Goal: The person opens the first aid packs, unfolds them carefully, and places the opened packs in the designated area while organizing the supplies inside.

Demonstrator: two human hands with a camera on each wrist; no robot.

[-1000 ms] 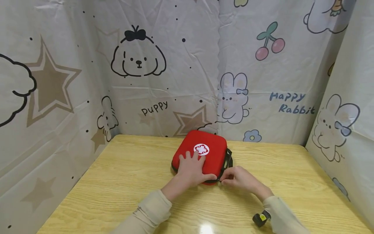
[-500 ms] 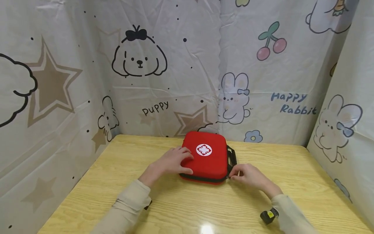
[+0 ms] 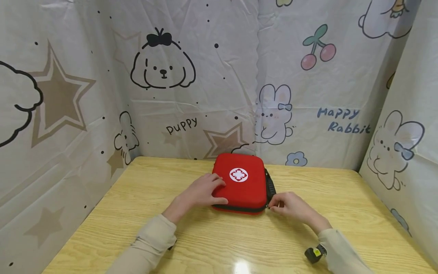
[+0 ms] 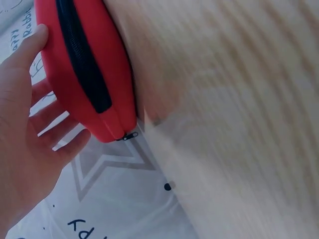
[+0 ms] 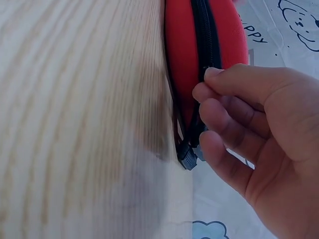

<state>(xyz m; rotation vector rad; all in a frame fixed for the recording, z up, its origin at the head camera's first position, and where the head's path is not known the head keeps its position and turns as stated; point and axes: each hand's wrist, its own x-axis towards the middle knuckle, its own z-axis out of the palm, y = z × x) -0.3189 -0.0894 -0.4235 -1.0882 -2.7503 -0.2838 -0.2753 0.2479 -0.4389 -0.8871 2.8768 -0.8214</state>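
Observation:
A red zippered first-aid case (image 3: 239, 190) with a white cross emblem lies on the table. My left hand (image 3: 202, 191) rests on its left side, fingers spread and relaxed; in the left wrist view the thumb (image 4: 39, 37) touches the red shell. At the near right corner, my right hand (image 3: 289, 205) pinches the zipper pull between thumb and forefinger; the fingertips mostly hide the pull. The black zipper (image 5: 205, 30) looks closed where it shows. Beside the right hand, a black carry handle (image 3: 269, 184) sticks out from the case. Another zipper pull (image 4: 130, 135) hangs at one end.
The case sits near the back of a wooden table (image 3: 137, 213). A printed cloth (image 3: 191, 102) with cartoon animals hangs behind it and along both sides. Black wrist cameras, such as the right one (image 3: 314, 254), hang under the sleeves.
My left hand has moved off the lid to the case's left side. The case has turned slightly and shifted right. My right hand keeps its pinch at the corner, and the handle has tipped.

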